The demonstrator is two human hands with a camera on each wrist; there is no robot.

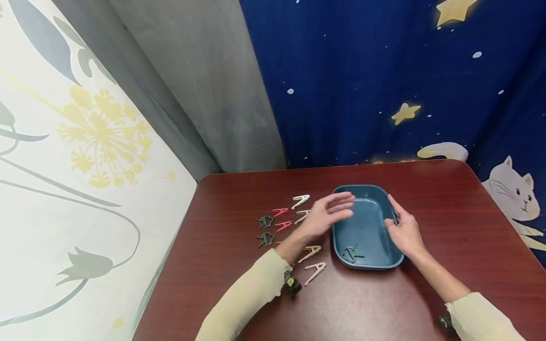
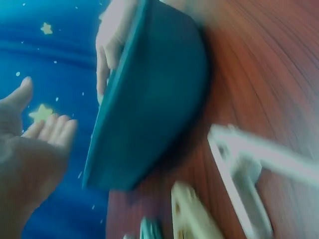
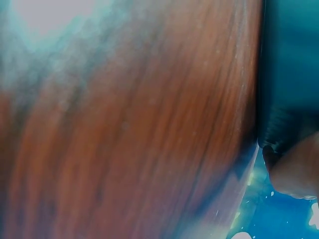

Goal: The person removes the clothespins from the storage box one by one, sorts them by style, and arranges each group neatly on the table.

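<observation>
A blue plastic tub [image 1: 368,222] stands on the table with one dark green clip [image 1: 351,255] lying in its near left corner. My right hand [image 1: 405,232] grips the tub's right wall, thumb on the inside and fingers along the outside. Over the left rim hovers my left hand [image 1: 328,215], its fingers extended and nothing in them. The left wrist view shows that open palm [image 2: 35,164] beside the tub's outer wall [image 2: 154,94]. In the right wrist view, part of my right hand [image 3: 299,169] appears at the tub's side.
Left of the tub lie white clothespins [image 1: 315,272], red clothespins [image 1: 283,225], a yellowish clothespin [image 1: 310,253] and two dark green clips [image 1: 266,239]. My left forearm [image 1: 294,244] covers some of them. Curtains hang behind the table's far edge [image 1: 315,169].
</observation>
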